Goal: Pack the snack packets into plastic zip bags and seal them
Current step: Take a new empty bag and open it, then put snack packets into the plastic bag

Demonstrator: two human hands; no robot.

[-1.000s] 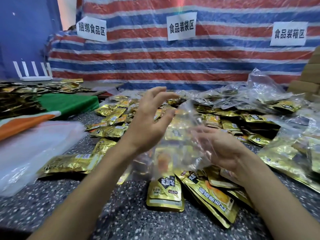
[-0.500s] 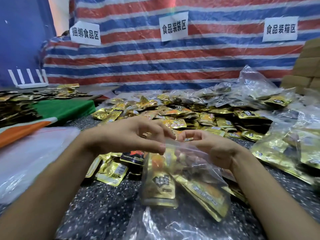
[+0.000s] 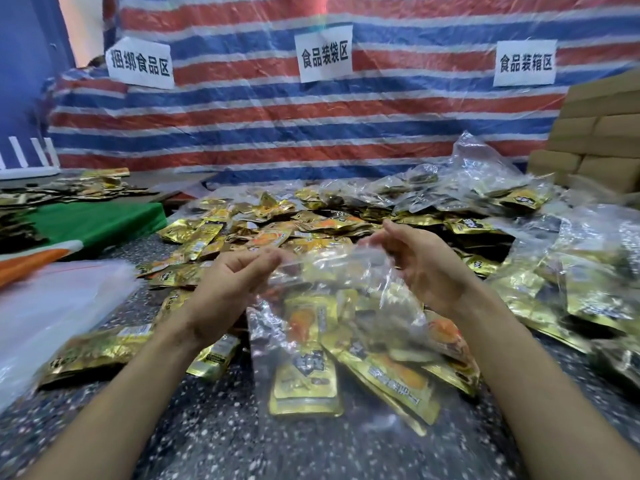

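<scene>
A clear plastic zip bag [image 3: 332,271] with several gold snack packets [image 3: 306,379] inside hangs over the speckled table [image 3: 207,427] in front of me. My left hand [image 3: 228,285] pinches the left end of the bag's top edge. My right hand [image 3: 419,268] pinches the right end of that edge. The top strip is stretched between the two hands. A big heap of loose gold packets [image 3: 277,230] lies just behind the bag.
Filled clear bags [image 3: 571,282] pile up on the right. A stack of flat plastic bags [image 3: 52,306] lies at the left, beside a green and orange cloth [image 3: 86,226]. Cardboard boxes [image 3: 595,140] stand at the far right. A striped tarp with paper signs closes the back.
My hands have moved apart along the bag's top edge, from nearly touching at the middle to its two ends. The bag sits higher than half a second ago.
</scene>
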